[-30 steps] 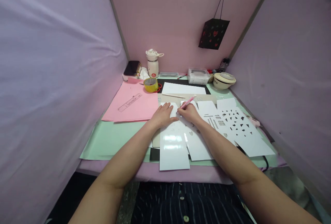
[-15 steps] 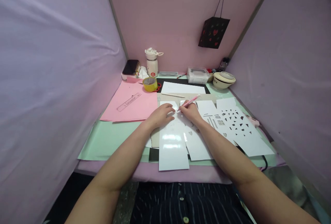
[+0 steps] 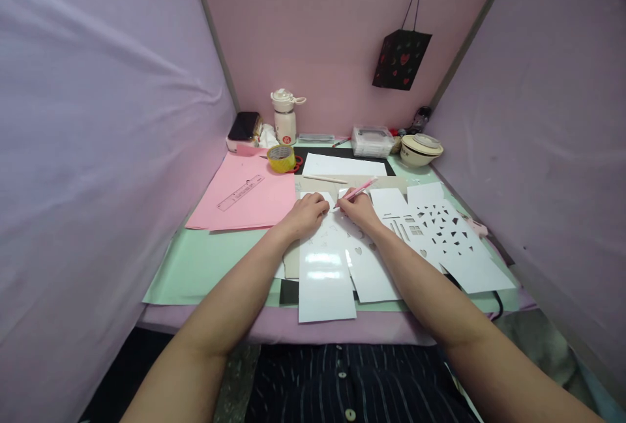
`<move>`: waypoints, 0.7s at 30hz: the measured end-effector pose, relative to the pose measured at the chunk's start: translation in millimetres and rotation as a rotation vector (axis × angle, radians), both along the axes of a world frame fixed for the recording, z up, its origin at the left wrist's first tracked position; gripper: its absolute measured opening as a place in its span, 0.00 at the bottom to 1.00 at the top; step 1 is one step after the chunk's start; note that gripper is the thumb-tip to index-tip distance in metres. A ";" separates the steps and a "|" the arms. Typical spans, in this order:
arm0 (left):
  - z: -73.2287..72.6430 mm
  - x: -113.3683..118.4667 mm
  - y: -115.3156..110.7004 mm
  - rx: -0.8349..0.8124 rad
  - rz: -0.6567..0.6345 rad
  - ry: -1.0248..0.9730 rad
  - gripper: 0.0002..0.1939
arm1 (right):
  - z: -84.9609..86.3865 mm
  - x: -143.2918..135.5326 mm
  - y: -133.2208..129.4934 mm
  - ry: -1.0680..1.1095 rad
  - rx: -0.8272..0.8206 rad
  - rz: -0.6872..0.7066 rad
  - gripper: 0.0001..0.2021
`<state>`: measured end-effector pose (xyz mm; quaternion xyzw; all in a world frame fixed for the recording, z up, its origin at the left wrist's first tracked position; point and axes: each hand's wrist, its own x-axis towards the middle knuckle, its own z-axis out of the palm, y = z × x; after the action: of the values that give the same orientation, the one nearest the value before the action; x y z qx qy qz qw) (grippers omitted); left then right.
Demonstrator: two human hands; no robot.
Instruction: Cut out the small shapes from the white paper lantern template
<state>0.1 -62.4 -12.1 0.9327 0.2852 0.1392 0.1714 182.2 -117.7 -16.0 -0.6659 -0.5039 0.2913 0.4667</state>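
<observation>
A long white paper sheet (image 3: 327, 289) lies at the middle front, its lower end past the table's edge. Its upper part carries faint marks and glare. My left hand (image 3: 308, 213) rests on the sheet's upper left, fingers curled together; whether a small thing is pinched there is hidden. Slanted in the closed fingers of my right hand (image 3: 359, 208) is a slim pink pen-shaped tool (image 3: 360, 187). Its dark tip points down-left at the sheet, close to the left fingertips; I cannot tell nib from blade. Under my right forearm lies a white sheet with heart cut-outs (image 3: 364, 276).
White sheets with window and angular cut-outs (image 3: 482, 273) spread rightward. Pink paper (image 3: 264, 204) with a ruler (image 3: 240, 193) lies left. Behind are yellow tape (image 3: 281, 160), red-handled scissors (image 3: 297, 163), a bottle (image 3: 285, 124), a clear box (image 3: 372, 143) and a lidded bowl (image 3: 419, 152). A black lantern (image 3: 402, 59) hangs above.
My left fingers, spread apart before, have curled in and closed together over the sheet. My right hand keeps the pink tool at nearly the same spot. The whole view has shifted slightly.
</observation>
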 end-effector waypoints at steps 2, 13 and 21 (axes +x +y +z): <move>-0.4 -0.5 0.1 -0.017 -0.004 -0.013 0.15 | -0.4 0.0 0.1 0.002 0.005 0.000 0.06; -4.9 -0.4 4.6 -0.024 -0.008 -0.017 0.19 | 1.4 -0.2 -1.1 0.007 -0.007 0.010 0.06; -7.1 -3.8 10.4 0.028 -0.071 -0.077 0.20 | 4.6 -2.0 -1.5 -0.039 -0.034 0.078 0.06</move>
<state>-3.7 -52.0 -19.3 0.9384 0.2434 0.1727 0.1739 180.2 -119.2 -11.4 -0.6592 -0.5337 0.3048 0.4333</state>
